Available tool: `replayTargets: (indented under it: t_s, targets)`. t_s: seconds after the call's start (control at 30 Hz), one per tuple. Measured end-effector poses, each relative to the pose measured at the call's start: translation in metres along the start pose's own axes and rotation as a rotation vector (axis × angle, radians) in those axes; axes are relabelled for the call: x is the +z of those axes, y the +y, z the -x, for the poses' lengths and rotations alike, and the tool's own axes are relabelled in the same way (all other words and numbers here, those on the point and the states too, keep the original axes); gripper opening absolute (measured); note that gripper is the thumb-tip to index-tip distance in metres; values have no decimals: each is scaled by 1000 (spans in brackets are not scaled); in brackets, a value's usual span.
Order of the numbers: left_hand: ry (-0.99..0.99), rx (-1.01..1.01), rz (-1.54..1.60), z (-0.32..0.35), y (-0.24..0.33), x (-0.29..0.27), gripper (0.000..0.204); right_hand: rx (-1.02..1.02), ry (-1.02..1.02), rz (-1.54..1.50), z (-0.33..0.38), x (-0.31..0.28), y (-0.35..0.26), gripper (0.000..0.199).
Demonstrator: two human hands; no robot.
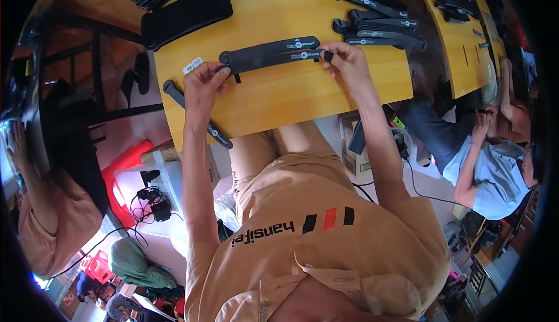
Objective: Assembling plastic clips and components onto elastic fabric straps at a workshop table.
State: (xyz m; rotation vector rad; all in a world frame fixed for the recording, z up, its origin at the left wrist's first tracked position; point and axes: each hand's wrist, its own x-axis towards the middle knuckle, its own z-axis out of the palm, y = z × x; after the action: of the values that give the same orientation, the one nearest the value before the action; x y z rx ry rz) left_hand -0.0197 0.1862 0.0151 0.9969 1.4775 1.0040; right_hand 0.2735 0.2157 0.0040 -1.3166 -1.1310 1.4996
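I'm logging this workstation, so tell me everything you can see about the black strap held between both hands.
The black strap is long, flat and narrow, seemingly soft fabric or rubber, with small white printed labels near its right end. It lies stretched lengthwise just over the wooden table. The left hand pinches its left end, the right hand its right end.

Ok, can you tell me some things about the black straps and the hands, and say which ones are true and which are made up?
1. Both hands hold one long black strap by its ends. True: the left hand pinches one end and the right hand the other.
2. The strap is over a glass table. False: the table is yellowish wood.
3. More black straps lie beyond the right hand. True.
4. Another black strap hangs over the table edge near the left arm. True.
5. The small tag near the left hand is red. False: it is white.
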Motion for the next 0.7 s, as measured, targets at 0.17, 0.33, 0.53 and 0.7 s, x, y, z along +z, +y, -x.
replayTargets:
  t_s: [0.17,0.33,0.53,0.7]
  targets:
    - [50,-4,12,-12,-11,1,10,-44,94,115,-17,4,10,13]
    - [80,-7,-33,-18,-16,5,13,-61,163,197,-19,7,14,13]
    - [138,6,-37,-17,-14,11,16,-118,230,184,-21,8,23,13]
    - [142,-5,-23,-19,-15,10,15,-93,268,193,-22,10,22,15]
